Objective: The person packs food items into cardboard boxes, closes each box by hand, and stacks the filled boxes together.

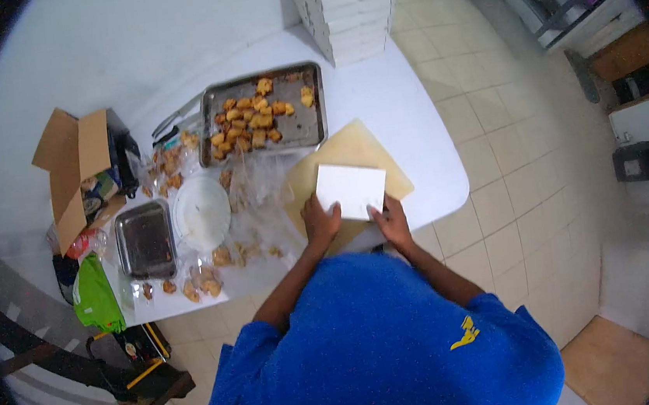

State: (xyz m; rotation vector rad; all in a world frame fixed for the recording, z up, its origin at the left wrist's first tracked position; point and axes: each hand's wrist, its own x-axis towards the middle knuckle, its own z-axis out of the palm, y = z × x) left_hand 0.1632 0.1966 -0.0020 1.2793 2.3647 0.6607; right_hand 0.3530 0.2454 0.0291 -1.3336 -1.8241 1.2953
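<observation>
A flat white box [352, 189], its lid side up, lies over a yellowish cutting board [359, 138] near the front of the table. My left hand [322, 221] grips its left front corner, thumb on top and fingers hidden below the edge. At the right front corner my right hand [391, 222] holds it the same way. Behind the board sits a metal baking tray [304, 132] with several browned pastry pieces [250, 120]. Clear plastic bags [260, 185] lie left of the board, by more browned pieces [203, 283].
A white round plate [201, 213] and a smaller dark tray [145, 241] stand to the left. An open cardboard box [80, 167] is beyond them, with a green bag [97, 293] at the table edge. Stacked white boxes [357, 12] rise at the back. Knives [169, 129] lie beside the baking tray.
</observation>
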